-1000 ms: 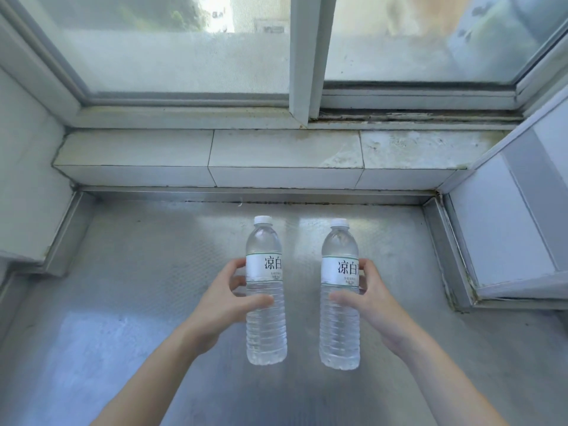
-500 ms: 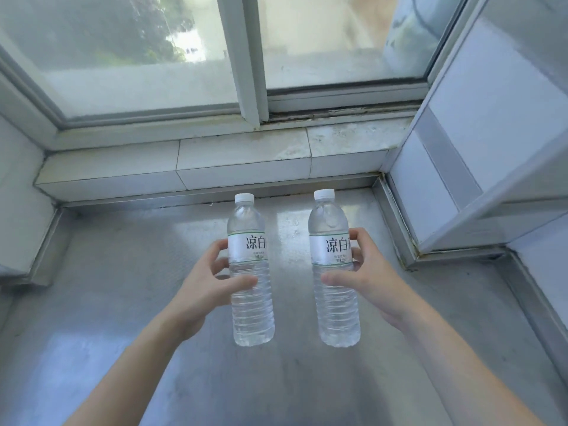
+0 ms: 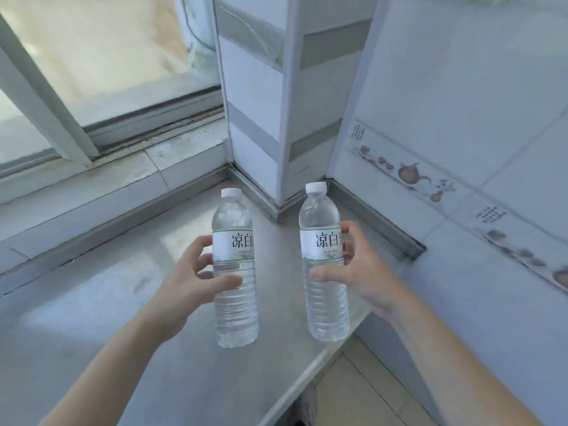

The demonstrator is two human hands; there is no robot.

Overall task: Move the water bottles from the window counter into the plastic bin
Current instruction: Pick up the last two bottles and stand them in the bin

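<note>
Two clear water bottles with white caps and white labels are held upright in the air above the steel window counter (image 3: 92, 302). My left hand (image 3: 187, 284) grips the left bottle (image 3: 235, 272) around its middle, thumb in front. My right hand (image 3: 359, 272) grips the right bottle (image 3: 325, 265) the same way, near the counter's right edge. The bottles are about a hand's width apart. The plastic bin is not in view.
A window (image 3: 92, 72) with a stone sill (image 3: 107, 182) runs along the back left. A tiled pillar (image 3: 276, 103) stands at the counter's back corner, and a tiled wall (image 3: 461, 149) rises on the right. Floor tiles (image 3: 353, 395) show below the counter's edge.
The view has swung to the right, bringing the pillar, right wall and floor into sight. Both hands still hold their bottles and have carried them toward the counter's right edge.
</note>
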